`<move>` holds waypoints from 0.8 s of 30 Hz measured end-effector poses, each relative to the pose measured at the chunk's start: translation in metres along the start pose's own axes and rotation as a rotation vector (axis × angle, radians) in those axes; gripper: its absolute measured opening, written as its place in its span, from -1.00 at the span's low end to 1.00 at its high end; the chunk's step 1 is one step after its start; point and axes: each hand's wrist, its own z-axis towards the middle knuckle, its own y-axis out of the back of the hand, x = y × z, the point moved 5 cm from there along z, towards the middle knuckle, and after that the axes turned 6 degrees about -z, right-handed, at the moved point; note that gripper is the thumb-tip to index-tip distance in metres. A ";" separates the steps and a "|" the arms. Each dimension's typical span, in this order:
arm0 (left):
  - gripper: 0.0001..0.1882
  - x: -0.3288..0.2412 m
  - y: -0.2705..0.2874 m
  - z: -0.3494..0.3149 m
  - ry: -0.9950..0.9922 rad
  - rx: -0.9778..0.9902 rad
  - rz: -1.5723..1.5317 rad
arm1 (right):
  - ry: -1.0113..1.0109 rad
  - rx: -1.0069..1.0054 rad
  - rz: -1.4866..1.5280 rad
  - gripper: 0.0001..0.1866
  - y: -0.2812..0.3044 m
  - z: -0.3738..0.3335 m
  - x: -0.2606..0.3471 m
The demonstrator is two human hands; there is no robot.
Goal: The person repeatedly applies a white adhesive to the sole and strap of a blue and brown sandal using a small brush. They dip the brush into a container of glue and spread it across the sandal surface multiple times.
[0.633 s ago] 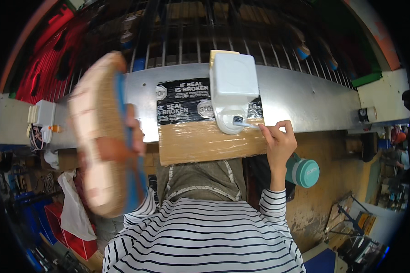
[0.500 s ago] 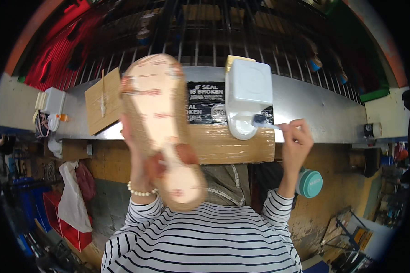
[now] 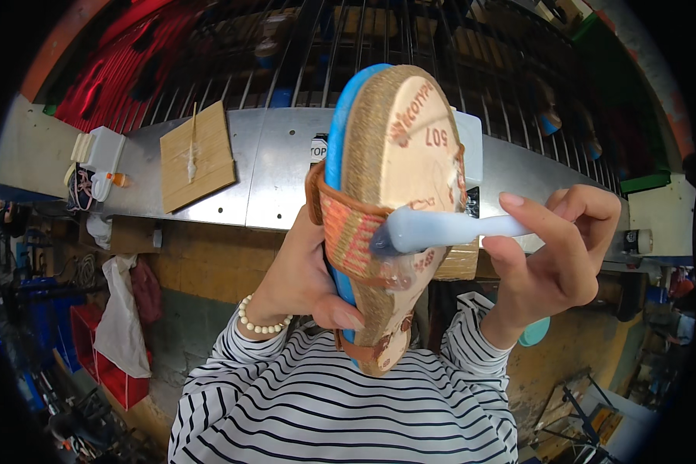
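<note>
Sandal [image 3: 390, 174], one: held up in front of the person's chest, above the near edge of a metal table [image 3: 274, 170], broad end far, narrow end near, sole turned to the right; blue inner side, brown edging, one woven band. Hands, two: the left [image 3: 305, 274] is closed around the sandal's left side, thumb toward the near end; the right [image 3: 561, 251] pinches the pale handle of one brush [image 3: 448, 229] between thumb and fingers, its dark bristles at the woven band. Bead bracelet [image 3: 264, 327], one, left wrist. Far left on the table: wooden board [image 3: 215, 158], one, with one thin stick [image 3: 192, 147] across it; beyond, one white container [image 3: 106, 151]. Behind the sandal, which stands in the way: one white tub [image 3: 470, 147] and one carton [image 3: 460, 264], both largely covered. Near right: one teal container [image 3: 535, 332], mostly hidden by the right arm. Most left-hand fingers are out of sight; bristle contact is hard to make out; the far rack [image 3: 301, 85] is dim.
</note>
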 end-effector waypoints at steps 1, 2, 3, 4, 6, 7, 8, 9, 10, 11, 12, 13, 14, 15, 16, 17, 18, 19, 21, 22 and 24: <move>0.41 0.003 0.000 -0.004 -0.002 -0.053 -0.029 | 0.009 -0.001 -0.022 -0.55 0.001 0.001 0.000; 0.44 0.006 0.001 -0.006 0.002 -0.103 -0.053 | 0.009 -0.017 -0.044 -0.57 0.002 0.001 -0.001; 0.47 0.009 0.001 -0.007 0.009 -0.091 -0.032 | 0.022 -0.028 -0.082 -0.60 0.003 0.002 -0.001; 0.49 0.012 0.002 -0.007 -0.025 -0.087 -0.003 | 0.001 -0.043 -0.072 -0.62 0.004 0.002 -0.002; 0.52 0.014 0.004 -0.003 -0.099 -0.008 0.125 | -0.018 -0.063 -0.085 -0.66 0.004 0.003 -0.004; 0.51 0.017 0.007 -0.003 -0.068 0.036 0.183 | -0.027 -0.074 -0.090 -0.68 0.004 0.004 -0.005; 0.51 0.017 0.008 0.000 -0.096 0.082 0.269 | -0.037 -0.088 -0.094 -0.69 0.004 0.004 -0.006; 0.51 0.017 0.010 0.001 -0.127 0.126 0.352 | -0.059 -0.115 -0.096 -0.70 0.005 0.004 -0.008; 0.51 0.014 0.010 0.003 -0.218 0.173 0.464 | -0.100 -0.114 -0.127 -0.71 0.004 0.005 -0.011; 0.51 0.011 0.009 0.004 -0.285 0.209 0.538 | -0.152 -0.128 -0.155 -0.72 0.004 0.004 -0.014; 0.52 0.008 0.007 0.004 -0.356 0.241 0.610 | -0.195 -0.131 -0.173 -0.73 0.004 0.003 -0.018; 0.52 0.005 0.006 0.004 -0.402 0.259 0.644 | -0.180 -0.150 -0.155 -0.74 0.005 0.003 -0.019; 0.53 0.003 0.004 0.003 -0.415 0.265 0.662 | -0.156 -0.155 -0.128 -0.74 0.005 0.003 -0.020; 0.53 0.001 0.002 0.003 -0.428 0.272 0.680 | -0.106 -0.150 -0.089 -0.72 0.006 0.002 -0.021; 0.53 -0.001 0.000 0.002 -0.405 0.264 0.681 | -0.069 -0.146 -0.061 -0.70 0.007 0.001 -0.021; 0.51 -0.002 -0.002 0.002 -0.398 0.248 0.656 | -0.038 -0.113 -0.002 -0.66 0.006 0.000 -0.021; 0.50 -0.004 -0.004 0.000 -0.391 0.232 0.631 | -0.021 -0.082 0.046 -0.62 0.007 -0.001 -0.022; 0.49 -0.006 -0.006 0.000 -0.391 0.224 0.627 | -0.011 -0.060 0.079 -0.58 0.006 -0.002 -0.023; 0.47 -0.007 -0.009 -0.001 -0.354 0.219 0.588 | 0.004 -0.021 0.132 -0.50 0.005 -0.005 -0.025; 0.45 -0.007 -0.009 0.000 -0.330 0.212 0.567 | 0.023 0.002 0.158 -0.48 0.004 -0.005 -0.025; 0.43 -0.005 -0.009 -0.001 -0.279 0.210 0.511 | 0.035 0.033 0.158 -0.44 0.003 -0.006 -0.028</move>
